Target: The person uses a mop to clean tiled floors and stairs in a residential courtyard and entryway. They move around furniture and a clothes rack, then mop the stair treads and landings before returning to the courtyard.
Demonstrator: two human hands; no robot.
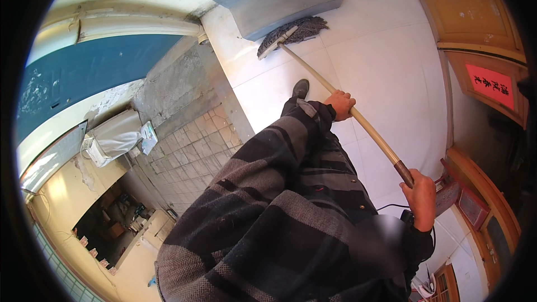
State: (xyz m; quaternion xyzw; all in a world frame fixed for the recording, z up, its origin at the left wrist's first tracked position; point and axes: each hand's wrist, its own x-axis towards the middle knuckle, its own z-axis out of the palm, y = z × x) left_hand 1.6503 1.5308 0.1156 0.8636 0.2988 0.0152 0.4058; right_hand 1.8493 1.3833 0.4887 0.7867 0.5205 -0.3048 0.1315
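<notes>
A string mop with a dark grey head [310, 28] lies spread on the pale tiled floor [390, 79], against the bottom of a grey step [289, 8]. Its tan pole [312, 67] runs from a light-coloured clamp bar [277, 44] down towards my right side. My left hand [341, 105] is wrapped around the middle of the pole. Higher up, my right hand [420, 197] grips the brown end [403, 172] of that pole. A black device with a cable is at my right wrist. My dark shoe [301, 89] stands on the tiles below the pole.
To the right are wooden doors [470, 12], one bearing a red paper [491, 86] with writing, and a reddish chair [472, 207]. On the left, the white floor ends at an edge beside patterned paving [188, 147]. A covered object [115, 136] stands against the wall there.
</notes>
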